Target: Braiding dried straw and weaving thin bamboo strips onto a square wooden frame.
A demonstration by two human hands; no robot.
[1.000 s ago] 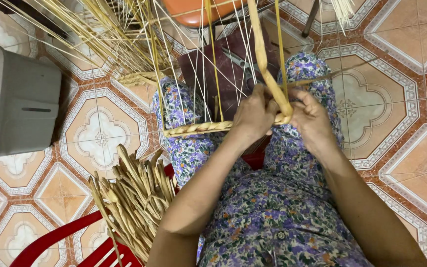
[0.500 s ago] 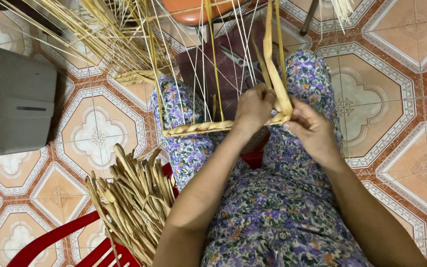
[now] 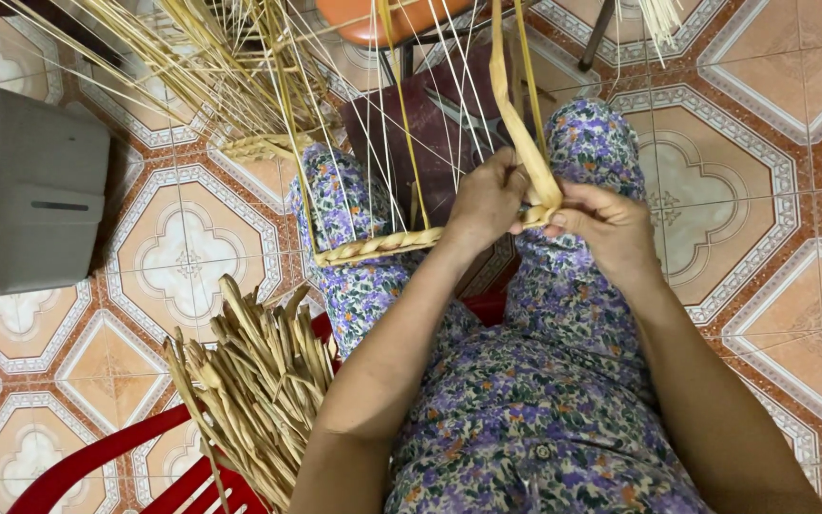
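A flat, pale-yellow fibre strip [image 3: 523, 133] is looping down from the top edge and folding back on itself at the braid's working end, pinched between both hands. The braided band [image 3: 382, 246], tan and tightly plaited, is lying across the lap, tilting slightly upward toward the right. Thin stiff stakes [image 3: 387, 114] are rising from it, apparently woven in.

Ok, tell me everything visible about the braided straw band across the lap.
The braided band is pale yellow, plaited from flat dried straw-like strips. It lies nearly level across the knees, rising slightly toward the hands. Thin stalks stand up from it. Its right end runs under the left hand; the right hand pinches the wide loose strip rising from there.
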